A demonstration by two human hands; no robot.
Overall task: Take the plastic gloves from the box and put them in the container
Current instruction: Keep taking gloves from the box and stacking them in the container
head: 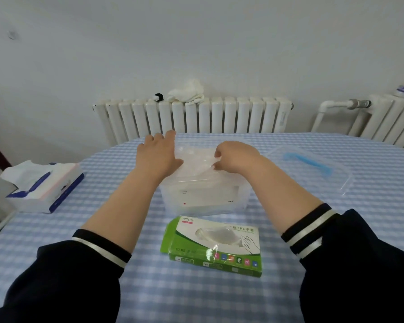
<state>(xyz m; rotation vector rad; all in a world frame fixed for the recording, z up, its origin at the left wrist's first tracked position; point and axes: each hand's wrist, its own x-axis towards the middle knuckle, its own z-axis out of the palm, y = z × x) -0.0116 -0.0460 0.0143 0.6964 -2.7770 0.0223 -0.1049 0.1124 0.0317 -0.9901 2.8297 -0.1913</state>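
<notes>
Left hand [158, 155]: fingers straight and spread, palm down, pressing flat on the thin clear plastic gloves [196, 159] at the left of the container's open top; forearm bare, dark sleeve with a white stripe pushed back. Right hand [233, 157]: fingers curled, thumb and fingertips pinching the right part of the same gloves over the container's mouth. Translucent rectangular plastic container [205, 197]: upright at mid surface, long axis left to right, open top upward, the gloves lying across its top under both hands; a white label shows through its near wall. Green and white cardboard glove box [214, 245]: flat on the surface just nearer than the container, between the two forearms, long axis roughly left to right, oval dispensing opening upward with clear film showing in it. Clear plastic lid with a blue handle [313, 169]: flat, just right of the container. White and blue tissue pack [44, 185]: well apart to the left, a tissue sticking up. Surface [149, 299]: blue and white checked cloth. White radiator [196, 117]: along the wall behind, a white cloth [187, 92] bundled on top.
</notes>
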